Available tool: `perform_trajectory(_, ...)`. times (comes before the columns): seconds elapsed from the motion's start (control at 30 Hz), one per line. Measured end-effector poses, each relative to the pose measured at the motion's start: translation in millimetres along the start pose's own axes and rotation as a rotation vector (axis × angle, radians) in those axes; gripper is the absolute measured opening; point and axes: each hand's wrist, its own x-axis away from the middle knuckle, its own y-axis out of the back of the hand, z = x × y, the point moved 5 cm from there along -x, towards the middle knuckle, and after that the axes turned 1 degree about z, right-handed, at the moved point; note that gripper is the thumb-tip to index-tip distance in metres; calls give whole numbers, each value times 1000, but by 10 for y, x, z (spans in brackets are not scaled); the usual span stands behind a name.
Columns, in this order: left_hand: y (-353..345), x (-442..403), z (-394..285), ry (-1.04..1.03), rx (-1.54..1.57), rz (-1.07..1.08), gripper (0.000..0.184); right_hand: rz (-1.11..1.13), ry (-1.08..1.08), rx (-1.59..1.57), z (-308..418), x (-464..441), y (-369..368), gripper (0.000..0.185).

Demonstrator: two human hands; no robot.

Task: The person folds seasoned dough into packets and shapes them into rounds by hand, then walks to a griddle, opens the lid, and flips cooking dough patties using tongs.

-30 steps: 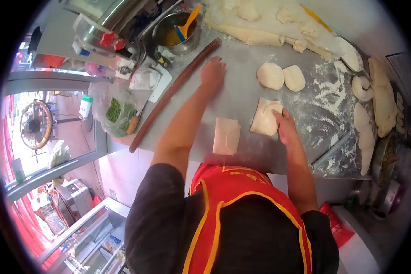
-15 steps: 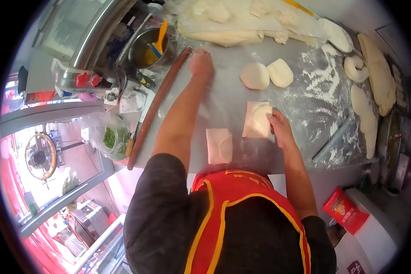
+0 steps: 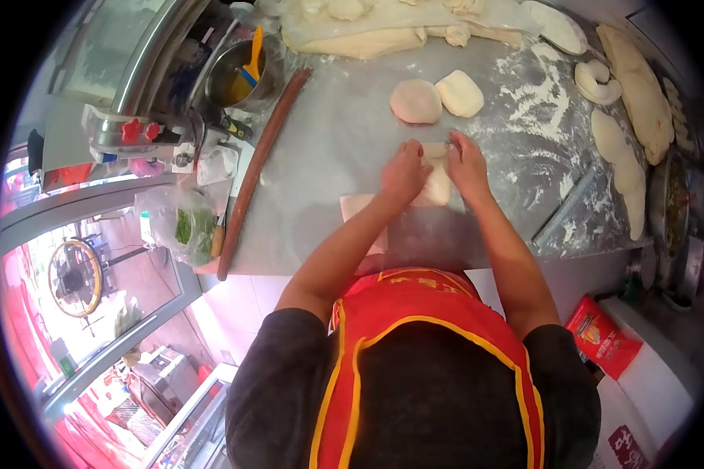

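My left hand (image 3: 404, 173) and my right hand (image 3: 468, 166) pinch the two ends of the far edge of a pale piece of dough (image 3: 438, 187), which looks lifted or folded over there. Both sets of fingers are closed at that edge, and my left hand covers part of the piece. A pinkish folded dough piece (image 3: 357, 206) lies to the left, partly under my left forearm. Just beyond my hands are two round dough pieces, a pinkish one (image 3: 415, 102) and a whiter one (image 3: 460, 93), side by side on the metal table.
A long brown rolling pin (image 3: 264, 168) lies at the left, near a metal pot (image 3: 235, 76) with an orange-handled brush (image 3: 255, 55). Greens in a plastic bag (image 3: 188, 227) sit at the left edge. Large dough lengths (image 3: 364, 43) line the back; more dough (image 3: 618, 168) and flour are at right.
My left hand has come from beside the rolling pin to the dough piece. My right hand has moved to the piece's far edge, which is now raised or folded. The view has shifted slightly.
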Motion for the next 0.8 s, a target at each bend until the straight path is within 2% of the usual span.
perform_trajectory(0.03,46,-2,13,13,-2,-13,37,-15,90,20,42,7,12,36)
perform_trajectory(0.13,145,57,79,-147,-61,-116,49,-18,386,149,145,124,-36,47)
perform_trajectory(0.2,-37,101,52,-365,-244,-66,54,52,636,331,204,248,-174,57)
perform_trajectory(0.23,-126,117,42,-475,-334,-39,57,80,609,327,160,259,-259,58)
perform_trajectory(0.33,-258,50,119,-453,-400,54,60,127,542,321,155,198,-424,63)
perform_trajectory(0.53,-244,-57,175,-483,-580,47,63,113,509,387,95,137,-503,66)
perform_trajectory(0.63,-135,-24,147,-412,-429,194,63,140,567,377,86,211,-427,64)
perform_trajectory(0.7,-81,118,125,-484,-500,112,64,156,617,422,171,355,-261,65)
perform_trajectory(0.8,-271,425,206,-515,-539,69,66,226,605,372,144,645,-388,65)
